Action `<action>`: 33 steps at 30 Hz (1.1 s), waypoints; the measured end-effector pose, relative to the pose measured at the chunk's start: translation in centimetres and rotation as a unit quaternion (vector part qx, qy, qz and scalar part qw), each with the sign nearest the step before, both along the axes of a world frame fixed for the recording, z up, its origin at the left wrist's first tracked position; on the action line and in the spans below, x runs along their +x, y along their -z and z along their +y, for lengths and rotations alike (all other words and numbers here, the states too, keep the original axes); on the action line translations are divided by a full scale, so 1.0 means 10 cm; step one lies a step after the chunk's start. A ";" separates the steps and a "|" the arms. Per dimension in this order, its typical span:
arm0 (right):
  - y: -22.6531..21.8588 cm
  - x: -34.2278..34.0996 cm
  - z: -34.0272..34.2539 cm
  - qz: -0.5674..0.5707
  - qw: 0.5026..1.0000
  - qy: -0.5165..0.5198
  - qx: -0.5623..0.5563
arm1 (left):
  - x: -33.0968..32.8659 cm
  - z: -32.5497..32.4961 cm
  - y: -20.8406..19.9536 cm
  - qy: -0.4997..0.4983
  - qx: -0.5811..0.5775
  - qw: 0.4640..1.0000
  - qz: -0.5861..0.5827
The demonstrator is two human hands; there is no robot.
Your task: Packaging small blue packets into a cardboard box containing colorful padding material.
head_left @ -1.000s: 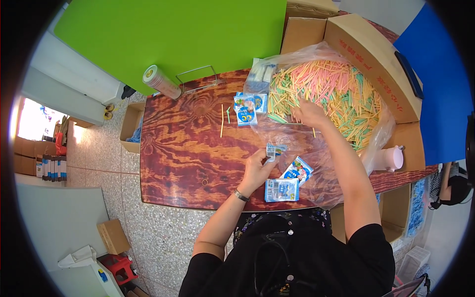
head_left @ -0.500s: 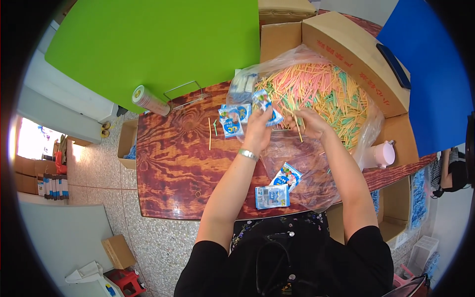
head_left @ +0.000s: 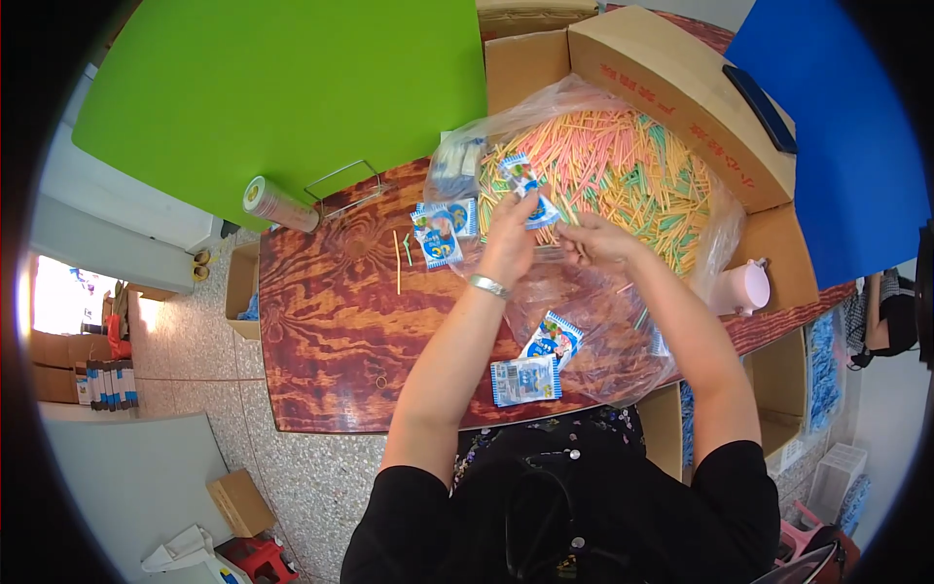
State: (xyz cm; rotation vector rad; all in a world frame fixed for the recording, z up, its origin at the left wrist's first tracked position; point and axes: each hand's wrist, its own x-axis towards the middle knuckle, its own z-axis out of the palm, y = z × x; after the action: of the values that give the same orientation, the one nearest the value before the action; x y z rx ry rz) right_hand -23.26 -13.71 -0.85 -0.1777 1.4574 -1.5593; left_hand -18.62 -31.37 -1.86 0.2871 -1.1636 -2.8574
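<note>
My left hand is closed on a blue and white packet, held over the near edge of the pile of sticks. Close to the packet's lower right side, my right hand is pinched; what its fingertips hold, if anything, is too small to make out. Beyond both hands, thin pink, yellow and green sticks fill a clear plastic bag spread in an open cardboard box. Left of my left hand lie a few similar packets. Two more packets rest near the table's front edge.
Loose sticks lie on the reddish wood-grain table. A stack of cups and a wire stand are at the left, before a green panel. A pink mug stands right; a dark phone-like slab rests on the box flap.
My right hand has moved slightly left, closer to the packet. The several sticks that stuck out of its fingers no longer show there. The whole view has shifted a little.
</note>
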 end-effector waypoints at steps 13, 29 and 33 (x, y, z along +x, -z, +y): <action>0.22 0.32 -0.08 0.422 0.505 -0.434 0.615 | 1.26 -0.16 0.14 -0.012 -0.538 0.838 0.088; -0.57 0.19 0.26 0.523 0.591 -0.402 0.464 | 1.54 -0.14 0.21 -0.084 -0.579 0.799 0.136; -1.08 0.24 0.14 0.332 0.805 -0.425 0.247 | 1.50 -0.12 0.18 -0.064 -0.594 0.792 0.126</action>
State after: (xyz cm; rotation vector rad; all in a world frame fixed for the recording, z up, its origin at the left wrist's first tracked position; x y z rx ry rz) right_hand -20.84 -12.28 9.99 -0.9926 1.8732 -0.3401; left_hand -3.58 -32.57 -3.62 -0.0886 -2.3670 -1.4630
